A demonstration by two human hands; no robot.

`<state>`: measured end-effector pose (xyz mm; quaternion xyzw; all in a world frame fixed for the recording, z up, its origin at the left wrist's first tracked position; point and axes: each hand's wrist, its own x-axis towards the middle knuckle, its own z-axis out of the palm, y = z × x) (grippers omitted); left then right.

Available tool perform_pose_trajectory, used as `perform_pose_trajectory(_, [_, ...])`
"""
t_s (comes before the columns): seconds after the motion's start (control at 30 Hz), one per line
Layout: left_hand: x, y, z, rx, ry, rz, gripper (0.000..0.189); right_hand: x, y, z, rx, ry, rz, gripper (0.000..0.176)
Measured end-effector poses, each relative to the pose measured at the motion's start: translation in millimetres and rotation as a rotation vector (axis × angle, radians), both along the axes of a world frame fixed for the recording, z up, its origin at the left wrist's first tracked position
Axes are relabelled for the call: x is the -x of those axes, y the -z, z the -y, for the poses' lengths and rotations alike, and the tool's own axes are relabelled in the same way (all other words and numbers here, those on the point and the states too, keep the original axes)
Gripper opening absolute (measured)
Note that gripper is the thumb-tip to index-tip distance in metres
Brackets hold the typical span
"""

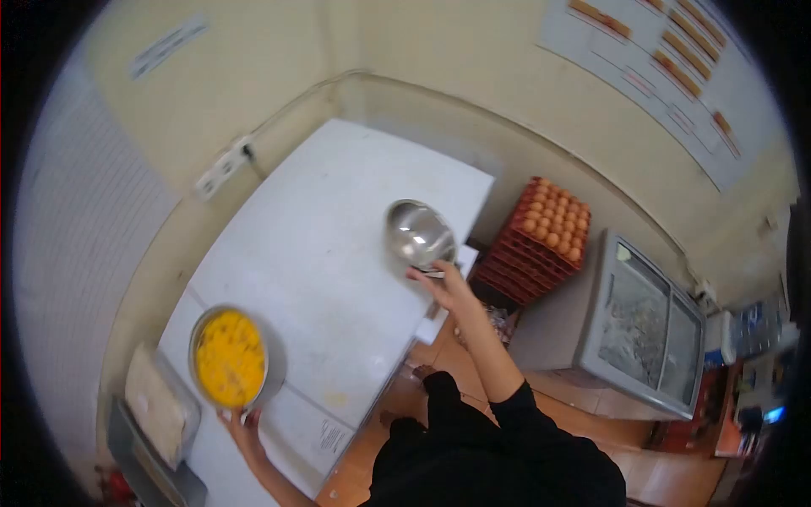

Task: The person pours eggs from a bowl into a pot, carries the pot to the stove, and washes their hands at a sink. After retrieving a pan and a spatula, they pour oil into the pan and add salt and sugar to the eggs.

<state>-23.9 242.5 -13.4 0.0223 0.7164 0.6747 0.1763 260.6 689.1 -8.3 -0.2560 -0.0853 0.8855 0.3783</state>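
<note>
A steel bowl (193,359) filled with bright yellow-orange liquid, which looks like egg yolks (230,359), is on the left part of the white table. My left hand (245,427) grips its near edge, with the fingers partly hidden by the bowl. Over the table's right side, my right hand (443,286) holds a smaller shiny metal bowl (420,235) by its near rim. That bowl is tilted, and nothing shows inside it. Slight blur hides whether it touches the table.
The white table (338,186) stands against the walls. Stacked trays of brown eggs (541,232) are beyond its right edge, beside a glass-topped chest freezer (634,329). A lidded container (160,406) and a grey bin (144,465) sit at lower left. A power strip (224,167) is on the wall.
</note>
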Motion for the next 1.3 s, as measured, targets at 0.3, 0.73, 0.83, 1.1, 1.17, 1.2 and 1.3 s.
perform_pose_trajectory(0.3, [21.1,-17.2,1.8,0.127,-0.155,0.216,0.036,-281.9,33.4,-213.2,-0.313,0.784,0.626,0.043])
perform_pose_trajectory(0.73, [-9.2,-41.6,-26.8,0.178,-0.306,0.094,0.054,-329.0,73.7,-274.9,-0.328,0.645,0.839,0.067])
perform_pose_trajectory(0.83, [18.7,-21.7,-11.7,0.129,-0.218,0.004,0.038,-225.1,23.0,-239.2,-0.251,0.672,1.479,0.053])
perform_pose_trajectory(1.1, [23.0,-1.0,-29.0,0.661,-0.688,-0.497,0.027,253.5,-60.1,37.8,-1.578,-0.754,0.43,0.03])
perform_pose_trajectory(1.17, [22.8,2.9,-30.6,0.653,-0.671,-0.447,0.031,304.1,-72.5,92.8,-1.699,-0.913,0.369,0.034])
perform_pose_trajectory(1.2, [9.8,-19.2,-42.8,0.601,-0.668,-0.484,0.033,324.4,-69.5,110.5,-1.712,-1.051,0.459,0.037])
perform_pose_trajectory(1.3, [29.6,12.4,-32.7,0.546,-0.62,-0.462,0.032,403.2,29.4,136.7,-2.226,-0.514,0.297,0.045])
